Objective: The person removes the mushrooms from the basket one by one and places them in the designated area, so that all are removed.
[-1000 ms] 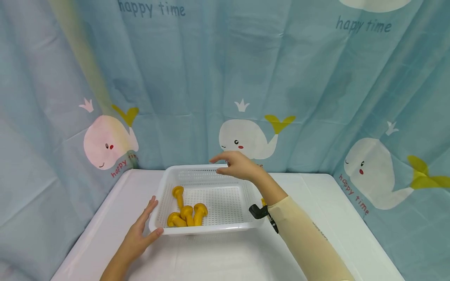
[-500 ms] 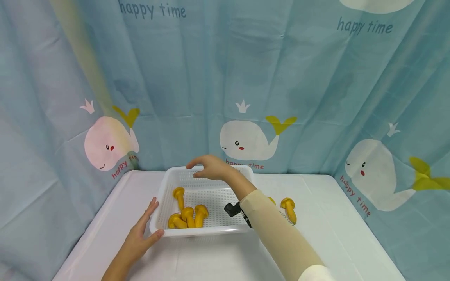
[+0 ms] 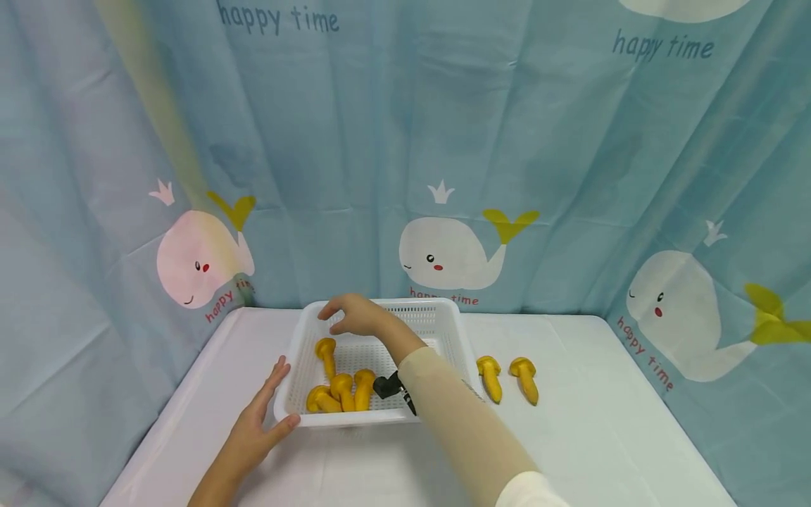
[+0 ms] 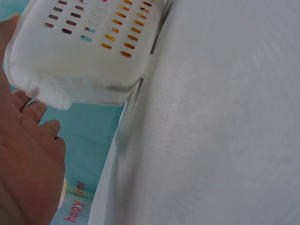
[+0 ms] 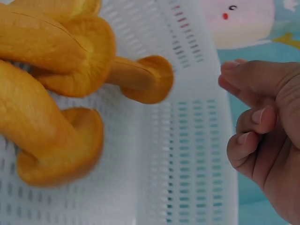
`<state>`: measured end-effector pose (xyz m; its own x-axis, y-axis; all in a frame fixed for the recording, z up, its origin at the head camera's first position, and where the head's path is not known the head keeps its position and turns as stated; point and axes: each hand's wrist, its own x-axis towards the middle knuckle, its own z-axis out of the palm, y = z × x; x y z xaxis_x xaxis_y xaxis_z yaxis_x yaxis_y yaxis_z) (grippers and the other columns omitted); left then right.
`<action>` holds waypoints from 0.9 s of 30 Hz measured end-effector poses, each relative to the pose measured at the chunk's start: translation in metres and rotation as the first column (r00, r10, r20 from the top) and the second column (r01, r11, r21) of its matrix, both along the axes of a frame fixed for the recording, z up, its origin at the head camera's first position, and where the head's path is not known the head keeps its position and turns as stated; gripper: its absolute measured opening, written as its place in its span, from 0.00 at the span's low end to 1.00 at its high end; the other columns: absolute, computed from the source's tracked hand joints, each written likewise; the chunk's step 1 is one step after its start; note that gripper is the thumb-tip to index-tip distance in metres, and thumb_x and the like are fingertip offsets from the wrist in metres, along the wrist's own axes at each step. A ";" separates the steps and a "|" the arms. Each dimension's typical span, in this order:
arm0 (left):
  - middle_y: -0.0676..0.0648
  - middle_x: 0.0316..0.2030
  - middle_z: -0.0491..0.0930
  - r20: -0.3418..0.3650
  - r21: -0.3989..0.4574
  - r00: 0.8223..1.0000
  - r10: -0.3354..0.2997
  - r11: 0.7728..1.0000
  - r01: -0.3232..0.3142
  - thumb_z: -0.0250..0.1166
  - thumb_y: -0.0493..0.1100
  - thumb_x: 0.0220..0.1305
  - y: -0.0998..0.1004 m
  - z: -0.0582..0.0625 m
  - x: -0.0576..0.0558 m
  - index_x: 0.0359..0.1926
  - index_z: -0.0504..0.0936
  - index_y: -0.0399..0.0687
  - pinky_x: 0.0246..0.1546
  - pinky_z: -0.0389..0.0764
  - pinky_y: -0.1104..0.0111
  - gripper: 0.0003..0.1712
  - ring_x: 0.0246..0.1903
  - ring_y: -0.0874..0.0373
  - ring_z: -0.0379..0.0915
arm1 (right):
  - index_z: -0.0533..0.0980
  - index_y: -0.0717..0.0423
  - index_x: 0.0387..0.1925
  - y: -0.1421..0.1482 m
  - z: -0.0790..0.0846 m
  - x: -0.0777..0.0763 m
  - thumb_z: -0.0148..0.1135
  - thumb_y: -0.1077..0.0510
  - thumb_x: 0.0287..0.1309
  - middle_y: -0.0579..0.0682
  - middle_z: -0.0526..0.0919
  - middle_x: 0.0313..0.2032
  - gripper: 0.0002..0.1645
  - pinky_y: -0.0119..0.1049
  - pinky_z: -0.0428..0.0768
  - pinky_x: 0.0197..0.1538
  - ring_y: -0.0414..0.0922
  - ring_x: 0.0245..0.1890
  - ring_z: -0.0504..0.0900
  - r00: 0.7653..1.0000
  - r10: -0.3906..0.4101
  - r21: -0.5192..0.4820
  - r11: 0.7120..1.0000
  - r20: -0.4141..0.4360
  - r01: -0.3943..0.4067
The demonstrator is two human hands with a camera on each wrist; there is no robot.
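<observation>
Several yellow mushrooms lie in the left part of a white perforated basket (image 3: 348, 420). One mushroom (image 3: 327, 355) lies slightly apart, behind a cluster of mushrooms (image 3: 343, 391) near the front wall. My right hand (image 3: 357, 315) hovers over the back left of the basket, fingers loosely bent and holding nothing, just beyond the rear mushroom. In the right wrist view its fingertips overlap the basket's rim. My left hand (image 3: 250, 431) is at the basket's left end, fingers spread along the side and thumb at the front corner.
On the white table (image 3: 602, 422), right of the basket, two more mushrooms lie side by side, a nearer mushroom (image 3: 490, 379) and a farther mushroom (image 3: 524, 380). A blue curtain (image 3: 355, 141) printed with whales hangs behind the table and along its sides.
My right hand has swept left and a little down, from the basket's back right to above its left part. Both table mushrooms have come into view. My left hand stays put.
</observation>
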<state>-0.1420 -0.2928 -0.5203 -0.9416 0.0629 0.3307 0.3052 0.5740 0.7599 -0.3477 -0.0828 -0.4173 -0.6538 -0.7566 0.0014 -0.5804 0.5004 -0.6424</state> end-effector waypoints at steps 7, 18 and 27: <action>0.47 0.82 0.47 -0.024 0.016 0.999 -0.026 1.000 0.026 0.71 0.39 0.62 0.000 0.000 0.000 0.81 0.56 0.54 0.63 0.47 0.93 0.50 0.76 0.78 0.38 | 0.83 0.45 0.55 -0.016 -0.014 0.005 0.68 0.59 0.65 0.44 0.85 0.57 0.17 0.35 0.82 0.61 0.39 0.57 0.80 0.998 -0.044 0.055 0.998 0.042 0.042; 0.52 0.82 0.46 0.035 -0.011 0.999 0.022 1.000 -0.022 0.71 0.42 0.63 0.001 0.000 0.001 0.81 0.55 0.60 0.72 0.52 0.75 0.50 0.75 0.80 0.37 | 0.84 0.53 0.56 -0.032 -0.027 0.009 0.69 0.63 0.63 0.44 0.87 0.52 0.19 0.31 0.83 0.56 0.37 0.47 0.81 0.994 -0.074 0.115 0.991 0.078 0.064; 0.50 0.82 0.46 0.014 0.004 1.000 0.004 1.000 -0.004 0.71 0.40 0.63 0.001 0.000 0.000 0.81 0.55 0.59 0.62 0.47 0.93 0.51 0.76 0.79 0.37 | 0.85 0.51 0.51 -0.031 -0.035 0.010 0.69 0.64 0.63 0.41 0.87 0.48 0.16 0.30 0.83 0.57 0.36 0.45 0.81 0.988 -0.129 0.122 0.985 0.084 0.119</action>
